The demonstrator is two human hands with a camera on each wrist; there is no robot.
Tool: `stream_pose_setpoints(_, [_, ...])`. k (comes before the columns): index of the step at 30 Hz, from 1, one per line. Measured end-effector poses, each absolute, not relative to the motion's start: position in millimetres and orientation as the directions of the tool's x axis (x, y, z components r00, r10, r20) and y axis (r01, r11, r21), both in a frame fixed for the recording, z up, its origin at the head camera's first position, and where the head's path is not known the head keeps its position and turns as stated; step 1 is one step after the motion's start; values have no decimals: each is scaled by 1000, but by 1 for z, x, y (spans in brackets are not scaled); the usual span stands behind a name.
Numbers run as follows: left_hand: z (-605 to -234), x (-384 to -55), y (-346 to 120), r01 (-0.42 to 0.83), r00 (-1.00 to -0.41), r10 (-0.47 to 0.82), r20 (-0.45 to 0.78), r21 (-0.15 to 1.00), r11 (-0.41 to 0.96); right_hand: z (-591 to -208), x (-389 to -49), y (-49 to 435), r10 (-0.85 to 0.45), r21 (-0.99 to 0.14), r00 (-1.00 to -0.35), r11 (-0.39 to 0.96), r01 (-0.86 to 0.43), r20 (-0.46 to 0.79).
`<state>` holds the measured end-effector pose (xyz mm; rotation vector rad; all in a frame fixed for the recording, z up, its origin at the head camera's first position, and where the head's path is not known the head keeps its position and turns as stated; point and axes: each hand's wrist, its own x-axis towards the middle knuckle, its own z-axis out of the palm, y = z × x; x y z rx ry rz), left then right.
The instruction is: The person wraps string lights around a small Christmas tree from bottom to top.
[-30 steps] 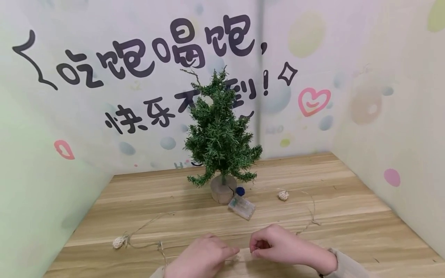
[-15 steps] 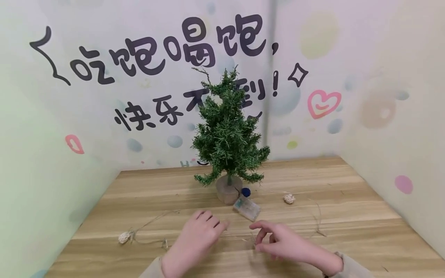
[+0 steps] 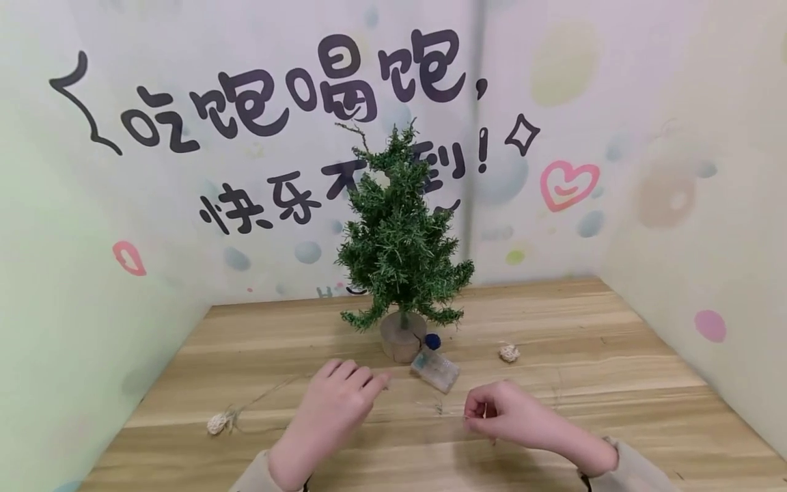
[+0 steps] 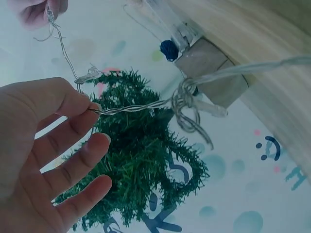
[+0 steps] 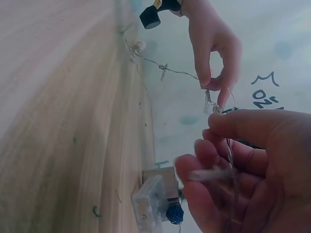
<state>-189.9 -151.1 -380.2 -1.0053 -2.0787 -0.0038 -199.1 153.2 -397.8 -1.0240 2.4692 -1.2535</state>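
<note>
A clear-wire light string (image 4: 131, 108) runs between both hands, with small clear bulbs and a knotted tangle (image 4: 185, 101) along it. My left hand (image 3: 335, 406) pinches the wire between thumb and index finger, the other fingers spread in the left wrist view. To the right, my right hand (image 3: 516, 418) pinches the same wire between thumb and fingertips. A clear bulb (image 5: 209, 174) lies by its curled fingers in the right wrist view. Behind the hands, a clear battery box (image 3: 435, 370) lies against the round wooden base (image 3: 401, 342) of a small artificial Christmas tree (image 3: 402, 239).
A dark blue woven ball (image 3: 433, 341) sits beside the base. One whitish woven ball (image 3: 216, 424) lies left on the wooden table (image 3: 258, 335), another whitish ball (image 3: 509, 352) at the right. Printed walls (image 3: 295, 273) enclose the back and sides.
My left hand has moved away from me and to the left. My right hand loosened its fingers, then pinched the wire again slightly farther right. The wire between the hands has risen into view.
</note>
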Motion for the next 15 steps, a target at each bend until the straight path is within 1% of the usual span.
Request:
stream_pose_setpoints(7, [-373, -193, -167, 619, -367, 609, 703, -304, 724, -394, -201, 157, -637, -703, -751, 453, -548, 175])
stream_pose_setpoints(9, [-370, -194, -170, 610, -363, 600, 713, -305, 731, -392, -202, 159, -629, -697, -756, 460, -549, 180])
stream_pose_setpoints(15, [-359, -196, -182, 571, -375, 585, 719, -317, 757, -386, -206, 164, -609, -703, -775, 478, -527, 168])
